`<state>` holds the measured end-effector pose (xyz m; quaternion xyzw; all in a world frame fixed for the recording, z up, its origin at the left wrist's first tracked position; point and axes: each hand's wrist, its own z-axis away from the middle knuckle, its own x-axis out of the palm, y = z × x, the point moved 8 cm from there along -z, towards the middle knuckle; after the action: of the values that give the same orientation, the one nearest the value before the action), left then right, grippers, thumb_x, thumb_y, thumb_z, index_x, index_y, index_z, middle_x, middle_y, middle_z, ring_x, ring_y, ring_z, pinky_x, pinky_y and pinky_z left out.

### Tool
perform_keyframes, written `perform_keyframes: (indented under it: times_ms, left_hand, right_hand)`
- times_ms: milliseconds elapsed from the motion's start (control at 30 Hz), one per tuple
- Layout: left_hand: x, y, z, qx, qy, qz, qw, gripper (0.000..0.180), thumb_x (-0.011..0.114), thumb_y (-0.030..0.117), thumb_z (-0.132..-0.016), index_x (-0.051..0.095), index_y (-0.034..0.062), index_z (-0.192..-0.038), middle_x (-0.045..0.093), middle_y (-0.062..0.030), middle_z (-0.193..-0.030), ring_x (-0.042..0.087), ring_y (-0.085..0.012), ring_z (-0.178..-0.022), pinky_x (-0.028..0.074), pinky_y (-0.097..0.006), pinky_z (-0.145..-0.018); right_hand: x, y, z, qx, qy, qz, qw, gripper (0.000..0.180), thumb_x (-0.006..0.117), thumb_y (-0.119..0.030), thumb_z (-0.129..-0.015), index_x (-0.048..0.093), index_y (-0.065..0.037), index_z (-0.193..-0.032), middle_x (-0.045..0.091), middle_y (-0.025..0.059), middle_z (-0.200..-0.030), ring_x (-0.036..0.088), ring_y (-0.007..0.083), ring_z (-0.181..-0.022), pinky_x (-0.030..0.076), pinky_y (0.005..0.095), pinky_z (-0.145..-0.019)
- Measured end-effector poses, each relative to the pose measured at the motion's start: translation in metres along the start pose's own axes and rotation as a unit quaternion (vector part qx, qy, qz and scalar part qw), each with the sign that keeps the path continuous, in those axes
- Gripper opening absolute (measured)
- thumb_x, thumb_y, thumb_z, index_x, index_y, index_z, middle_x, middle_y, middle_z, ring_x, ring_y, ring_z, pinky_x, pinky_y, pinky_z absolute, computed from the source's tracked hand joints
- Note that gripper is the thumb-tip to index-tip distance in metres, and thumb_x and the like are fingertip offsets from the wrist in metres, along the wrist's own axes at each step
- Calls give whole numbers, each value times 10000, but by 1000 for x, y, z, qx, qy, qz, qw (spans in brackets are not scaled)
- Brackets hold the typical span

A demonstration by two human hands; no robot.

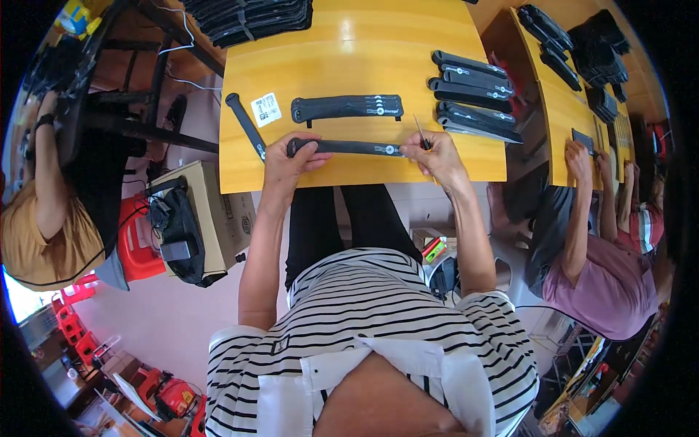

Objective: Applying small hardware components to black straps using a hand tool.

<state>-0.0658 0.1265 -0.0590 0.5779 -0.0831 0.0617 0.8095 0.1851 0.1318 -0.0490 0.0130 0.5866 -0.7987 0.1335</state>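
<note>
A black strap (353, 147) with a rounded end and a small white print is stretched level between my hands, just over the table's near edge. My left hand (293, 159) grips its rounded left end, thumb on top. At the right end, my right hand (441, 159) pinches the strap; a slim pointed tool (424, 140) with a dark middle also sticks out of its fingers, its kind unclear. Just beyond lies a flat black bundle (342, 108) with several white marks at its right end. Another black strap (245, 124) rests aslant near my left hand.
The yellow table (364, 69) also bears a white printed label (266, 109), a stack of black straps (247, 20) at far left and several folded ones (473, 91) at right. Co-workers sit either side. A cardboard box (218, 211) and red stool (138, 237) stand left.
</note>
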Motion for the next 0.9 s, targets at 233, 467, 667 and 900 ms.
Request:
perform_keyframes:
  times_ms: [233,467,667,900]
  left_hand:
    - [3,-6,-11,18,38,-45,998,150,574,75,-848,563,-29,-956,635,-134,-820,653,-192,-696,535,-227,-590]
    - [-14,6,-28,27,51,-71,996,89,587,55,-829,630,-22,-843,621,-73,-710,602,-114,-572,493,-186,-544]
    - [-25,6,-45,42,94,-162,981,89,639,70,-787,637,-11,-823,596,-46,-635,562,-78,-513,467,-189,-490]
    - [-30,5,-56,49,152,-152,975,109,655,64,-764,627,-35,-802,608,-63,-630,575,-96,-520,464,-201,-477]
  right_hand:
    - [-8,-6,-18,-109,136,181,968,117,641,-100,-790,584,-6,-750,511,-7,-562,419,30,-428,307,172,-384]
    - [-4,8,-32,19,39,-81,996,95,635,-95,-791,586,-15,-777,526,6,-583,414,45,-398,284,179,-355]
    - [-9,16,-39,42,115,-103,987,99,629,-98,-797,582,-24,-751,519,7,-559,393,42,-368,258,181,-331]
    - [-11,24,-52,51,132,-119,983,117,627,-101,-801,575,-30,-724,510,8,-532,378,43,-350,247,176,-316]
